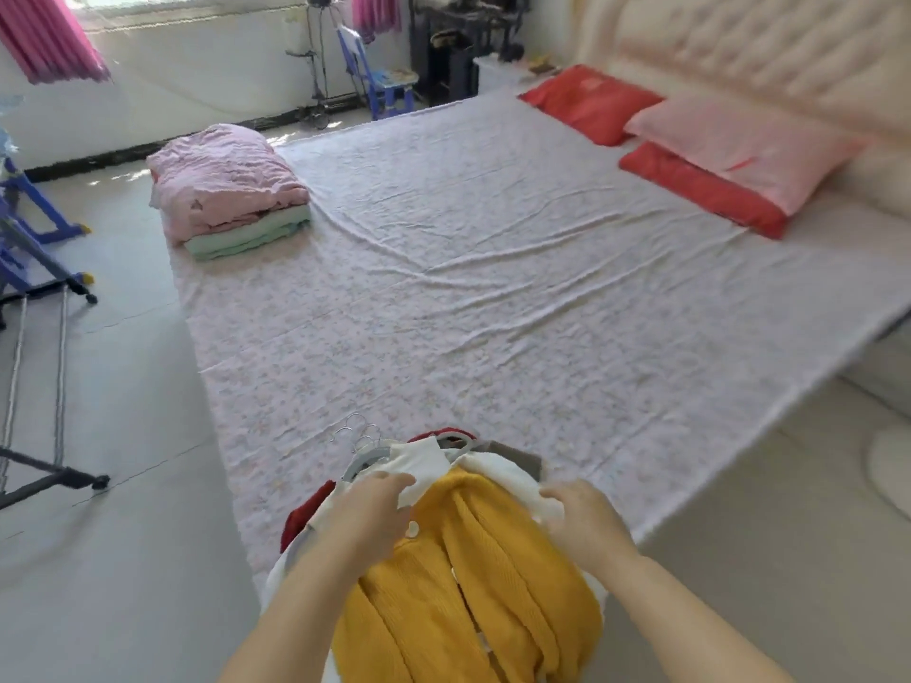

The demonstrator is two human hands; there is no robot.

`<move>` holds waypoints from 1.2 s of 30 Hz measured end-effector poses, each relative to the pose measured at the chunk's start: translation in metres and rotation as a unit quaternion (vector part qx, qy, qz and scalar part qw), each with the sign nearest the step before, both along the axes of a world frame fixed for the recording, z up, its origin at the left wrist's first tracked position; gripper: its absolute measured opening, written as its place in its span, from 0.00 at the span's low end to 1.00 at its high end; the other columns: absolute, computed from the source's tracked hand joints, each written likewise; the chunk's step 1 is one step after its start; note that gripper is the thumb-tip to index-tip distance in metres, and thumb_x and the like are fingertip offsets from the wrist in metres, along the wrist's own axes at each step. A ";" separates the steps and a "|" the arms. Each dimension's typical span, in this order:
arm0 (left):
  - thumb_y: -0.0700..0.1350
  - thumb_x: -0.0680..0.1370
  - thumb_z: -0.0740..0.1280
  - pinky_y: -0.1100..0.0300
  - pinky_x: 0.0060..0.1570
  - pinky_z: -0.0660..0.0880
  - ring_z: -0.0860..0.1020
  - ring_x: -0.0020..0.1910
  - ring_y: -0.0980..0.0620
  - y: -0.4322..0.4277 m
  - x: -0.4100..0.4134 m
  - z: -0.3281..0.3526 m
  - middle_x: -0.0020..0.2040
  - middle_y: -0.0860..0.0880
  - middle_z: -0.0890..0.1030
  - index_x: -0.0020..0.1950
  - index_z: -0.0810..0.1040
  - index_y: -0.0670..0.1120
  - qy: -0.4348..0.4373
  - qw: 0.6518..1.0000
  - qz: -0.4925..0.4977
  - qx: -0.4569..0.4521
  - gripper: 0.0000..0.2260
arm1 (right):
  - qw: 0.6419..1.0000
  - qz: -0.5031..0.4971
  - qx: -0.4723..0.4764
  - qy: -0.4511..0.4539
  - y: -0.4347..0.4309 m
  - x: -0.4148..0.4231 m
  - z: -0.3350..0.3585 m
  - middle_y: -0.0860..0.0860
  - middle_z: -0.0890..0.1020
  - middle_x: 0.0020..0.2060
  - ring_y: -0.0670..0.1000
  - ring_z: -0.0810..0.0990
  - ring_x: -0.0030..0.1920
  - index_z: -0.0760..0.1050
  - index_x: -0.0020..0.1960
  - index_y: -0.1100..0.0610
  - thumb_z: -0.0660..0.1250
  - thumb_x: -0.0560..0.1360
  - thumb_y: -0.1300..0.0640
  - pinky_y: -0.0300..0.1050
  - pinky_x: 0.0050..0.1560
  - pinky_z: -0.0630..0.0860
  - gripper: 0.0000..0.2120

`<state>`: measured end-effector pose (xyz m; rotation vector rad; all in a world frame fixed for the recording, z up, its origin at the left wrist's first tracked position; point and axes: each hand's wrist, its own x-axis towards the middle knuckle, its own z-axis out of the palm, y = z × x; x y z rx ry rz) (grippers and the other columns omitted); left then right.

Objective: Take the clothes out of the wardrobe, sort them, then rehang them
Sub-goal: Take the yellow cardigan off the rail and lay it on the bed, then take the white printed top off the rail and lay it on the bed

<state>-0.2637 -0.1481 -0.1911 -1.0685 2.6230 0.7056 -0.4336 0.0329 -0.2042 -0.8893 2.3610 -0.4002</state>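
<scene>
My left hand (374, 505) pinches a fold of the white garment (419, 468) between thumb and curled fingers; my right hand (586, 520) curls over the same white cloth on the other side, fingertips pressed into it, though I cannot tell how much it grasps; both hands sit on top of the bundle, with the yellow knit cardigan (473, 574) between them. The bundle's long axis runs from my body out toward the bed, neck ends away from me; the metal hanger hooks (356, 432) stick out at the far end, pointing away and a little left, over the near edge of the floral bedsheet (493, 298). The cardigan's lower part is cut off by the bottom of the view; a red garment (306, 515) and a grey one (525, 459) peep out from under the white cloth, mostly hidden, and how many pieces there are I cannot make out. At the bed's far left corner lies a folded pink quilt (222, 179) on a green blanket (249, 237); at the headboard (764, 51) a pink pillow (739, 145) rests on a red pillow (700, 189); a drying rack (44, 298) stands on the floor to the left.
</scene>
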 end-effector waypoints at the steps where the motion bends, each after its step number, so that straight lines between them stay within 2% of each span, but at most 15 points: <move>1: 0.49 0.79 0.60 0.58 0.57 0.73 0.73 0.60 0.53 0.006 -0.006 0.003 0.66 0.52 0.71 0.69 0.67 0.55 0.005 0.999 -0.036 -0.008 0.17 | 0.999 -0.036 -0.003 0.003 0.017 0.007 0.005 0.53 0.72 0.63 0.52 0.70 0.63 0.72 0.64 0.55 0.61 0.76 0.56 0.42 0.61 0.67 0.17; 4: 0.48 0.79 0.59 0.60 0.45 0.77 0.77 0.49 0.55 0.031 -0.025 0.008 0.60 0.52 0.75 0.66 0.70 0.55 0.011 0.990 -0.138 -0.012 0.16 | 0.990 -0.141 -0.013 0.022 0.074 0.032 0.022 0.53 0.71 0.62 0.53 0.71 0.62 0.72 0.65 0.55 0.61 0.76 0.55 0.38 0.55 0.67 0.18; 6: 0.49 0.79 0.59 0.63 0.41 0.75 0.78 0.47 0.55 0.060 -0.038 0.012 0.61 0.52 0.74 0.68 0.68 0.54 0.008 0.979 -0.206 -0.014 0.17 | 0.978 -0.203 0.003 0.042 0.120 0.051 0.028 0.52 0.71 0.63 0.53 0.71 0.62 0.71 0.66 0.53 0.62 0.76 0.55 0.39 0.57 0.67 0.18; 9: 0.50 0.80 0.59 0.61 0.49 0.75 0.76 0.56 0.52 0.121 -0.052 0.024 0.67 0.51 0.70 0.71 0.64 0.53 0.008 0.948 -0.317 -0.009 0.19 | 0.952 -0.296 0.014 0.074 0.194 0.084 0.038 0.53 0.72 0.62 0.52 0.71 0.63 0.71 0.66 0.51 0.63 0.75 0.54 0.40 0.61 0.66 0.19; 12: 0.49 0.80 0.58 0.58 0.53 0.75 0.76 0.57 0.50 0.196 -0.063 0.036 0.66 0.50 0.70 0.71 0.64 0.53 0.025 0.912 -0.410 0.018 0.19 | 0.910 -0.405 0.016 0.089 0.267 0.123 0.049 0.52 0.71 0.63 0.51 0.70 0.64 0.70 0.66 0.51 0.64 0.76 0.54 0.40 0.61 0.66 0.19; 17: 0.50 0.79 0.59 0.57 0.62 0.69 0.70 0.65 0.48 0.336 -0.062 0.053 0.68 0.50 0.70 0.71 0.64 0.53 0.035 0.839 -0.542 0.016 0.20 | 0.833 -0.543 0.020 0.100 0.384 0.210 0.060 0.52 0.73 0.61 0.51 0.71 0.63 0.70 0.66 0.52 0.64 0.76 0.54 0.40 0.61 0.66 0.19; 21: 0.50 0.79 0.60 0.58 0.61 0.68 0.71 0.63 0.51 0.453 -0.029 0.062 0.64 0.52 0.73 0.70 0.66 0.53 0.063 0.771 -0.633 0.024 0.19 | 0.764 -0.636 0.023 0.110 0.473 0.296 0.069 0.52 0.72 0.62 0.50 0.71 0.63 0.69 0.67 0.53 0.63 0.77 0.55 0.38 0.62 0.65 0.19; 30: 0.51 0.80 0.59 0.59 0.65 0.65 0.70 0.64 0.53 0.719 0.128 0.084 0.65 0.53 0.72 0.70 0.65 0.54 0.094 0.609 -0.787 0.039 0.19 | 0.609 -0.783 0.027 0.122 0.643 0.501 0.086 0.52 0.71 0.62 0.49 0.72 0.60 0.68 0.68 0.52 0.62 0.77 0.55 0.37 0.60 0.68 0.19; 36: 0.50 0.80 0.59 0.59 0.65 0.66 0.70 0.65 0.54 0.852 0.224 0.104 0.66 0.53 0.71 0.71 0.65 0.54 0.106 0.496 -0.860 0.056 0.19 | 0.510 -0.847 0.052 0.138 0.732 0.605 0.097 0.50 0.68 0.65 0.48 0.67 0.65 0.65 0.70 0.50 0.60 0.78 0.55 0.38 0.64 0.63 0.20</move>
